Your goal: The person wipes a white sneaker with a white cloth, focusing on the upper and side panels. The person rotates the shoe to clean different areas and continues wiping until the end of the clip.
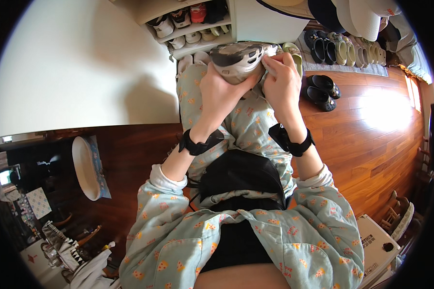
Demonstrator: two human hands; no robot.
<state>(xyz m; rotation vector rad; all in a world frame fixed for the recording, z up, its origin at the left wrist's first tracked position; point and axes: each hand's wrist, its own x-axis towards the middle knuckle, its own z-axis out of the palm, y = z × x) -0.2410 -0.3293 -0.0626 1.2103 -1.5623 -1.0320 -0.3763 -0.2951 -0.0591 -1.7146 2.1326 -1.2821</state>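
A camouflage-patterned clog (237, 57) with openings along its side is held up above my knees. My left hand (220, 88) grips it from below, its thumb stretched along the near edge. My right hand (283, 77) is at the clog's right side, fingers pinched together on a small white wipe or tissue (270, 51) that touches the clog. The hand hides most of the white piece. Black straps circle both wrists. Under the hands are my legs in patterned trousers (251, 112).
A shoe shelf (199, 30) with several pairs stands ahead. Black clogs (322, 93) sit on the wooden floor (354, 144) at right, near a mat (347, 70) of clogs. Caps (363, 18) hang upper right. An oval white basin (83, 168) lies left; a cardboard box (374, 245) stands lower right.
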